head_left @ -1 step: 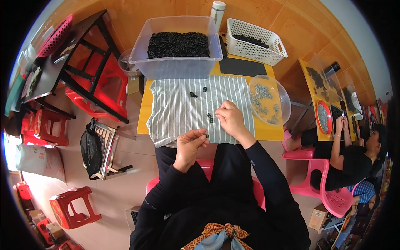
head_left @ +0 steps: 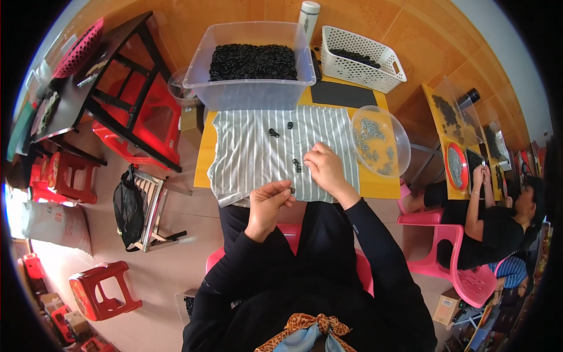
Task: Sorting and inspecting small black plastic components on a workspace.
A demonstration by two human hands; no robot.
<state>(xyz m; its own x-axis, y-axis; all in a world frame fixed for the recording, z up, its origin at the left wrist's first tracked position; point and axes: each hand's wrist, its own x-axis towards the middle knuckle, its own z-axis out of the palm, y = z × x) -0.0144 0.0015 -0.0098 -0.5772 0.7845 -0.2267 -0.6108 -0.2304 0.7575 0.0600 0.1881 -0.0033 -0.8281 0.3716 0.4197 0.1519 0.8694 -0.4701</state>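
My left hand (head_left: 270, 205) is at the front edge of a grey-and-white striped cloth (head_left: 246, 158), its thumb and fingertips pinching a small dark piece (head_left: 292, 190). Over the right part of the cloth, my right hand (head_left: 325, 169) is closed in a pinch. Whatever lies between its fingertips is too small to make out. Just left of those fingertips are small black ring-like parts (head_left: 297, 166). Farther back on the cloth lie another black cluster (head_left: 274, 133) and a black piece (head_left: 290, 125).
Behind the cloth stands a clear plastic bin (head_left: 249, 97) of black parts. A white perforated basket (head_left: 384, 81), a white bottle (head_left: 308, 20) and a dark flat sheet (head_left: 343, 94) are nearby. Small metallic pieces fill part of a round clear tray (head_left: 400, 141). At right, another person (head_left: 498, 217) works.
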